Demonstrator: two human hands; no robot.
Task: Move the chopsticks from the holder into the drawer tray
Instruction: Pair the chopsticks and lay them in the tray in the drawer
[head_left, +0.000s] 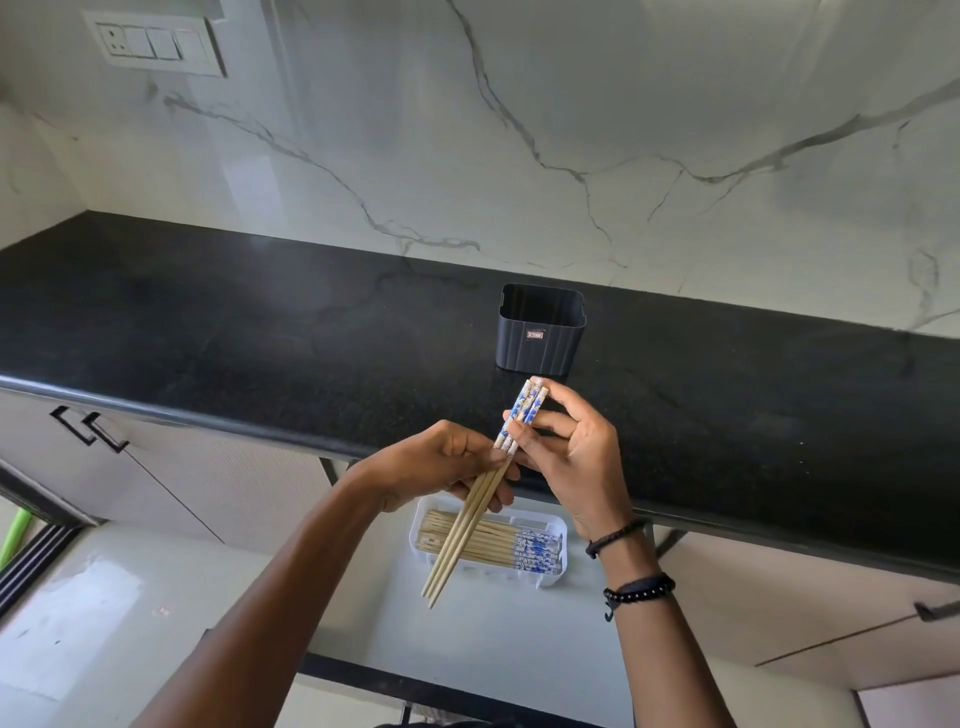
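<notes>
A small bundle of wooden chopsticks (470, 512) with blue-and-white patterned tops hangs slanted in the air over the counter's front edge. My left hand (441, 462) grips it near the middle. My right hand (566, 457) pinches the patterned top ends. Below, a white tray (540, 578) lies in the open drawer with several chopsticks flat in it, patterned ends to the right. The dark square holder (540, 330) stands on the counter behind my hands; no chopsticks show inside it.
The black stone counter (234, 338) runs across the view, with a white marble wall behind it. The open drawer (467, 639) has a pale floor around the tray. Cabinet handles (91, 426) sit at lower left. A switch panel (156, 44) is on the wall at upper left.
</notes>
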